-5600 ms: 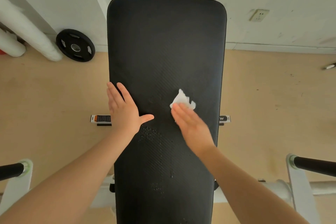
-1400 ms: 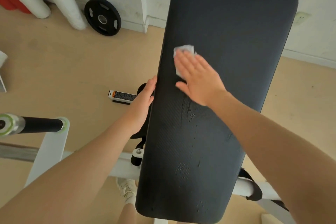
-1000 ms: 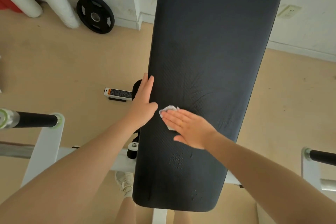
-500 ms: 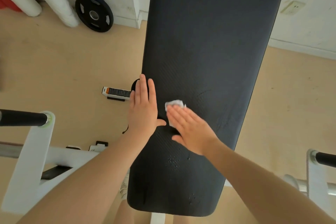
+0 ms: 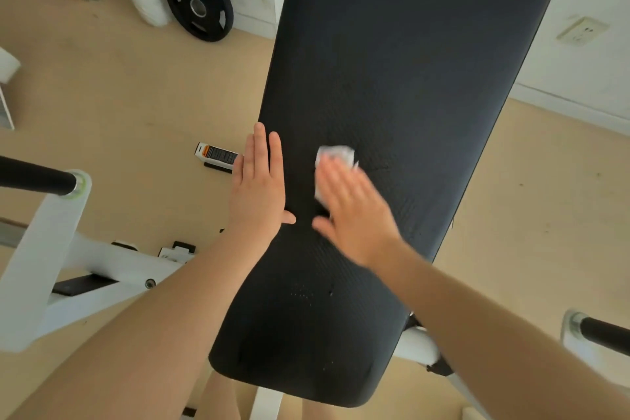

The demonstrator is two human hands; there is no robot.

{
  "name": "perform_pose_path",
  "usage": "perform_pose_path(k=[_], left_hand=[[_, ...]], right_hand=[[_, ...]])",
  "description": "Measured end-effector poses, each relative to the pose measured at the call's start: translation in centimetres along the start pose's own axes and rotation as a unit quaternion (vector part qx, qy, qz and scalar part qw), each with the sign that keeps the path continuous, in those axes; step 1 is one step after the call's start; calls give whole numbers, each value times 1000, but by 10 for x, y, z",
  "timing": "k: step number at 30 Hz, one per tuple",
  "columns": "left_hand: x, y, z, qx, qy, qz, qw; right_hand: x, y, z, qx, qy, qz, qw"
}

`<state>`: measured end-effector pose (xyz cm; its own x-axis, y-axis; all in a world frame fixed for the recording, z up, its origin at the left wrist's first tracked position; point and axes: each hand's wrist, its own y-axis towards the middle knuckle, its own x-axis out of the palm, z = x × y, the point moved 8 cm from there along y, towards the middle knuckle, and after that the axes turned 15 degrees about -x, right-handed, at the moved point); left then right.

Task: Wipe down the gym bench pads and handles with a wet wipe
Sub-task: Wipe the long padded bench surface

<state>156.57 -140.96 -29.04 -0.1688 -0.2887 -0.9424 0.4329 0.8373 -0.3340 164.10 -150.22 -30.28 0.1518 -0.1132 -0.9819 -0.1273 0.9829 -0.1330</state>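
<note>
A long black padded gym bench pad (image 5: 402, 85) with a fine ribbed texture fills the middle of the view and serves as the landmark for everything else. The left hand (image 5: 258, 191) lies flat along the pad's left edge about halfway down its length, fingers straight and close together, thumb spread out to the right onto the pad; its grip holds nothing. The right hand (image 5: 351, 211) rests palm-down on the pad just right of the left hand, fingers straight, pressing a small crumpled white wet wipe (image 5: 335, 156) against the pad surface. The wipe pokes out past the fingertips toward the pad's far end. The right hand is blurred, so exactly how its fingers lie on the wipe is hard to tell. A few small wet specks (image 5: 301, 293) show on the pad nearer than both hands.

Left of the pad stands the white metal bench frame (image 5: 44, 249) carrying a black foam-covered handle (image 5: 34, 179). Right of the pad's near end another black handle (image 5: 605, 332) juts in from a white bracket. Beyond the pad's left side, a round black weight plate (image 5: 199, 3) leans against the white wall, and a small white label plate (image 5: 216, 153) with orange and black print lies low beside the pad on the tan floor (image 5: 119, 85).
</note>
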Motion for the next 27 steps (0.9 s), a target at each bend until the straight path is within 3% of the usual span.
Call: perform_pose_path(k=[3,6,12,15,18,23,25,27], left_hand=[[-2,-2,2,-10,9,2,1000],[-2,-3,3,-25,16,-3,1000],[-3,-5,4,-36,58,0,998],[-6,-8,11,18,64,31,997],[-6,-12,18,79,70,35,994],[-6,-11,18,100,74,27,992],[-5,-10,19,104,62,26,992],[-4,-10,20,109,61,22,992]], right_hand=[[26,-36,-50,-99,19,-35,994],[25,-33,-43,-142,-9,-32,989],[-18,5,55,62,-29,26,997],[-18,-1,63,131,30,45,990],[4,-26,16,96,28,14,995],[33,-59,-39,-29,43,-55,997],[25,-49,-13,12,11,-52,998],[5,-35,29,125,-4,-23,992]])
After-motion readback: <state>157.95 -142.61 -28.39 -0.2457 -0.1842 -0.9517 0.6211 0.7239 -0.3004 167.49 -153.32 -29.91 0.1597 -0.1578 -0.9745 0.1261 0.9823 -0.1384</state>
